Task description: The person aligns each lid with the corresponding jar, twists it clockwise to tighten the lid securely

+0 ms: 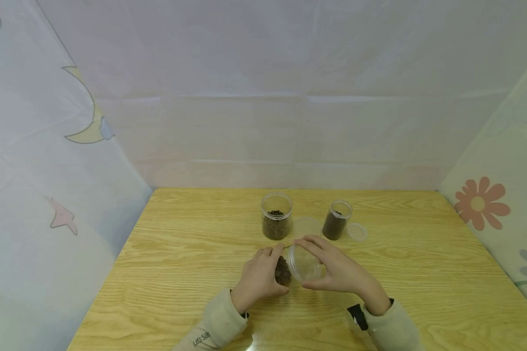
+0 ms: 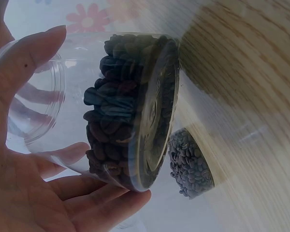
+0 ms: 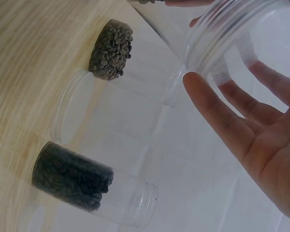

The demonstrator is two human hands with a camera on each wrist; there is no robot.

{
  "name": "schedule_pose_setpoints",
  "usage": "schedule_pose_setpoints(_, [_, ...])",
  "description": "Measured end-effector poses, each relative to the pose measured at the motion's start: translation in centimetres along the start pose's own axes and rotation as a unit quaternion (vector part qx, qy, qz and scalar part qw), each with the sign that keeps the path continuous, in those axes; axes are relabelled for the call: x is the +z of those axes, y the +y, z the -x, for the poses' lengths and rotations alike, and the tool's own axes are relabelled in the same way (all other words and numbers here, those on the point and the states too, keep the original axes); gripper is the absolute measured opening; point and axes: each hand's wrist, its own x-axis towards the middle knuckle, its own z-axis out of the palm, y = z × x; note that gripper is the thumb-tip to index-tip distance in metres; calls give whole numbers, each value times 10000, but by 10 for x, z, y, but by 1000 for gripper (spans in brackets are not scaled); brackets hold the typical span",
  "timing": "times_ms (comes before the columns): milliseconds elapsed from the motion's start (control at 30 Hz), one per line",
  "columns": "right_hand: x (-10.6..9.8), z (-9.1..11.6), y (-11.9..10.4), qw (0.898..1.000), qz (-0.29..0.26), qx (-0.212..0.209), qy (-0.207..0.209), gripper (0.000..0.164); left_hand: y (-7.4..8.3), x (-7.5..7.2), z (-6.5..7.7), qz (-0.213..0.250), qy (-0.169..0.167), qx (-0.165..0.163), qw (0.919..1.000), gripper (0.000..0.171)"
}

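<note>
My left hand (image 1: 260, 273) grips a clear jar of dark coffee beans (image 2: 111, 116), thumb along one side and fingers round the other. The beans lie in its lower part, above the ridged base. My right hand (image 1: 340, 267) holds an empty clear jar (image 1: 308, 263) between thumb and fingers, tipped on its side with the ridged screw rim towards the left hand. In the head view that rim overlaps the bean jar. The left hand hides much of the bean jar there. In the right wrist view, fingers (image 3: 222, 116) show partly through the clear wall.
Behind the hands stand a wide open jar (image 1: 276, 226) and a narrower open jar (image 1: 335, 224), both with dark beans. A larger clear lid (image 1: 307, 225) lies between them, and a smaller lid (image 1: 357, 232) to the right. Printed cloth walls (image 1: 263, 136) enclose the wooden table (image 1: 184, 234).
</note>
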Motion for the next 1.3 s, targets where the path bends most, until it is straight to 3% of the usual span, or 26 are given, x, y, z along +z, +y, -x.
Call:
schedule_pose_setpoints(267, [2, -1, 0, 9996, -174, 211, 110, 75, 0, 0, 0, -9, 21, -12, 10000, 92])
schedule_pose_setpoints(567, [7, -3, -4, 9959, 524, 696, 237, 77, 0, 1, 0, -24, -51, -38, 10000, 93])
schedule_pose_setpoints(933, [8, -5, -10, 9903, 657, 1194, 273, 77, 0, 1, 0, -74, -69, -40, 9999, 92])
schedule_pose_setpoints(1167, [7, -4, -12, 9893, 777, 1197, 294, 78, 0, 1, 0, -17, -27, -6, 10000, 92])
schedule_pose_setpoints(1300, [4, -2, -11, 9932, 692, 893, 264, 82, 0, 1, 0, 38, 37, 38, 10000, 92])
